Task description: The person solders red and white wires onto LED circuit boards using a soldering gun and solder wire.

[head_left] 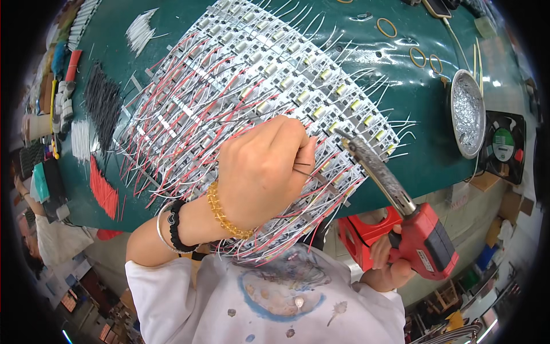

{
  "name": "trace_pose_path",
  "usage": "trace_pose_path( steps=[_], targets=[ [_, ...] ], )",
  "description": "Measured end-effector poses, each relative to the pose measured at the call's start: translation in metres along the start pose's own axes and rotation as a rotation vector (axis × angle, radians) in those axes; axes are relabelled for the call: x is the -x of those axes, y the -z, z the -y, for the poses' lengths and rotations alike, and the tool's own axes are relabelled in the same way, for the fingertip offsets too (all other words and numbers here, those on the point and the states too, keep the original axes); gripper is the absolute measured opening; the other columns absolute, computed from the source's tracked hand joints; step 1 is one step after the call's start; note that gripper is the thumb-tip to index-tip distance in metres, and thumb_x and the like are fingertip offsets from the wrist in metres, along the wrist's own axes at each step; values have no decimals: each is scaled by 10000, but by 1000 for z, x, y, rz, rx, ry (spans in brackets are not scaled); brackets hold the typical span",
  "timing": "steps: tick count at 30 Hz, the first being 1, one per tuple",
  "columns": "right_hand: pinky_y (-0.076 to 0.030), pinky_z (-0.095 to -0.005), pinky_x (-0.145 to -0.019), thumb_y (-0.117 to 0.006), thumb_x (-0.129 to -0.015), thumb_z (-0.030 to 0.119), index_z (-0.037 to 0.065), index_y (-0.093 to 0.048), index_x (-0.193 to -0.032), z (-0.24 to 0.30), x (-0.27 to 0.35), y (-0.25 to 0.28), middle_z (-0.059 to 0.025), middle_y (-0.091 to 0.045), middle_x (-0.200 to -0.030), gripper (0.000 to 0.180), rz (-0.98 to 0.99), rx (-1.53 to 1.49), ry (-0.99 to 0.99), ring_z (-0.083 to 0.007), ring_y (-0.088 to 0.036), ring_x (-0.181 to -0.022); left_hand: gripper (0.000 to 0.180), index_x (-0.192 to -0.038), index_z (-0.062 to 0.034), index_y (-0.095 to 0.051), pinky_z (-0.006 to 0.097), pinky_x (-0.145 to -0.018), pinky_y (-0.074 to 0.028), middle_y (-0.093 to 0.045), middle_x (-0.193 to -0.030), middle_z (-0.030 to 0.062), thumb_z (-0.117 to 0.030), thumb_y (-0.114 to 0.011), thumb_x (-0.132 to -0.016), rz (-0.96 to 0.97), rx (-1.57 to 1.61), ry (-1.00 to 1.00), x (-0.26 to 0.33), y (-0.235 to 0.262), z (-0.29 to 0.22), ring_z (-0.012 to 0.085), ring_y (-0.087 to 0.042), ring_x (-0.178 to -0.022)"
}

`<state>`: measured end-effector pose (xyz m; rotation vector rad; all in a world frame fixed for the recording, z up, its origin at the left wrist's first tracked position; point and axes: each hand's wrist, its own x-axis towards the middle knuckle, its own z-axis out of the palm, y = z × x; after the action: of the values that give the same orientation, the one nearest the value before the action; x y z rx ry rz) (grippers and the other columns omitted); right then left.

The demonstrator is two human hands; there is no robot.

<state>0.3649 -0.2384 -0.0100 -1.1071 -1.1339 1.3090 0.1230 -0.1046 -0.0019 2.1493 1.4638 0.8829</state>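
Note:
My left hand (260, 166) is closed in a pinch above a large panel of small circuit boards (275, 71). A short dark wire (302, 165) sticks out between its thumb and fingers. The panel carries rows of small components, with many red, white and black wires lying across it. My right hand (395, 272) grips the handle of a red and black soldering gun (427, 246). The gun's barrel slants up to the left, and its bent tip is over the panel, right of my left hand. Whether the tip touches a board, I cannot tell.
On the green tabletop (166, 14) lie bundles of black wires (102, 103), red wires (104, 192) and white wires (140, 33). At the right are a round dish (481, 114) with silvery contents, a fan (504, 146) and rubber bands (387, 27). A red stool (355, 243) stands below the table edge.

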Motion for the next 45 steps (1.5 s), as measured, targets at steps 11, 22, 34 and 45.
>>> trace_pose_path(
  steps=[11, 22, 34, 45],
  targets=[
    [-358, -229, -373, -605, -815, 465, -95, -440, -1054, 2, -9, -13, -25, -480, -487, 631, -61, -32, -45, -109, -444, -379, 110, -707, -22, -567, 255, -450, -421, -577, -613, 69, -24, -660, -767, 71, 95, 71, -6, 8, 0, 166, -558, -495],
    [-352, -218, -363, -617, -813, 450, -100, -447, -1083, -4, 3, 0, -20, -479, -484, 636, -87, 37, -9, -104, -434, -368, 125, -690, -25, -568, 251, -454, -426, -582, -600, 69, -39, -663, -769, 78, 92, 92, -9, 8, 0, 162, -564, -490],
    [-353, -223, -367, -600, -830, 452, -113, -395, -1202, -3, 2, -3, -20, -476, -477, 706, -82, -75, 0, -103, -429, -366, 126, -695, -16, -561, 255, -462, -410, -568, -600, 70, -35, -641, -791, 128, 126, 133, -9, 21, -4, 139, -540, -503],
    [-360, -235, -386, -567, -830, 518, -106, -364, -1219, 10, 13, 3, -22, -477, -474, 763, -64, -1, -50, -113, -451, -399, 117, -729, -29, -532, 275, -451, -377, -517, -632, 57, -28, -645, -757, 103, 155, 84, -4, 22, -26, 171, -508, -525]
  ],
)
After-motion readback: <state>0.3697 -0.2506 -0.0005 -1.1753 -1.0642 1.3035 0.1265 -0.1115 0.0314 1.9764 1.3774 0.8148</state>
